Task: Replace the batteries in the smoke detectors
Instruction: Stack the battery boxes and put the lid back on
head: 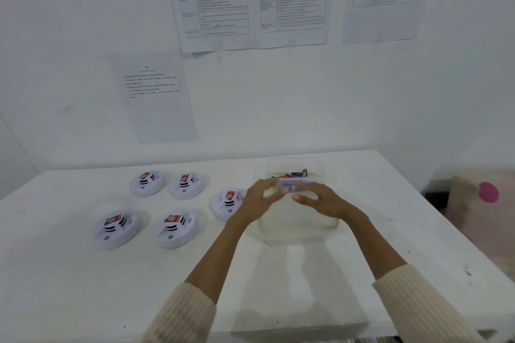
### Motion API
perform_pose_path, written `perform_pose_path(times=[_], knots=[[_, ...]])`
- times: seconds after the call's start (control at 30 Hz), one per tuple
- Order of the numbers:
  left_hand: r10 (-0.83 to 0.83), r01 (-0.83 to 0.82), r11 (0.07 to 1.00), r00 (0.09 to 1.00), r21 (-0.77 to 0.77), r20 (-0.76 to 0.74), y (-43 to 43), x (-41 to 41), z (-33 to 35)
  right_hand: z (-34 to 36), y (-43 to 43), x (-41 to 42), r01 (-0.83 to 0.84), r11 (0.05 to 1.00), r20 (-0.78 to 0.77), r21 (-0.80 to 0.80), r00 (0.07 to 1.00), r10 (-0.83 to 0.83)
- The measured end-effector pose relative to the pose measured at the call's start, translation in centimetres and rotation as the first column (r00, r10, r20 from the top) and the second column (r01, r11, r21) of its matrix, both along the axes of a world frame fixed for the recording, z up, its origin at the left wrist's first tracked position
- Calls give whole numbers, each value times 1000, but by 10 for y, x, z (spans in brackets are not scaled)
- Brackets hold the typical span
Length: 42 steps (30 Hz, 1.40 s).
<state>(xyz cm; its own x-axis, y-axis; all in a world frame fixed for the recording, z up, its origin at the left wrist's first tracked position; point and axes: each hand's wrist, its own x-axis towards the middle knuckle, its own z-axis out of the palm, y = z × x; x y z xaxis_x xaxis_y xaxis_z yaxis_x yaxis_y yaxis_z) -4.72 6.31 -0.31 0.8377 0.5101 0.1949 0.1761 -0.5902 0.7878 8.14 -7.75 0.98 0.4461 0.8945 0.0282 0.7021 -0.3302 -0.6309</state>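
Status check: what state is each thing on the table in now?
Smoke detectors: five, lying flat, a red battery atop each.
Far container: open, batteries inside.
Near container: open, looks empty.
Bluish item: held between both hands.
Left hand: pinches the bluish item.
Right hand: at the item, grip unclear.

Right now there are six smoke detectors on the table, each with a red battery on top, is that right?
Not six: the head view shows five smoke detectors on the table, each with a red battery on top.
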Motion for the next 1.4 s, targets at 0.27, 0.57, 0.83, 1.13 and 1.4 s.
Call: perform_pose_path(times=[0.27, 0.57, 0.83, 1.13, 1.4], knots=[[236, -222, 969, 962, -106, 138, 38, 37, 28, 16, 38, 37, 137, 972, -38, 191, 991, -132], [329, -358, 867, 934, -346, -143, 86, 83, 19, -10, 80, 98, 328, 944, 26, 46, 944, -329], [280, -353, 884, 925, -306, -257, 87, 118, -7, -22, 93, 112, 386, 919, -228, 82, 905, -359], [375, -393, 832, 919, -391, -125, 95, 124, -32, -28, 111, 115, 475, 865, -436, 162, 821, -369], [415, -394, 771, 907, -500, -76, 95, 126, -30, -41, 108, 129, 699, 710, -395, 82, 677, -621]])
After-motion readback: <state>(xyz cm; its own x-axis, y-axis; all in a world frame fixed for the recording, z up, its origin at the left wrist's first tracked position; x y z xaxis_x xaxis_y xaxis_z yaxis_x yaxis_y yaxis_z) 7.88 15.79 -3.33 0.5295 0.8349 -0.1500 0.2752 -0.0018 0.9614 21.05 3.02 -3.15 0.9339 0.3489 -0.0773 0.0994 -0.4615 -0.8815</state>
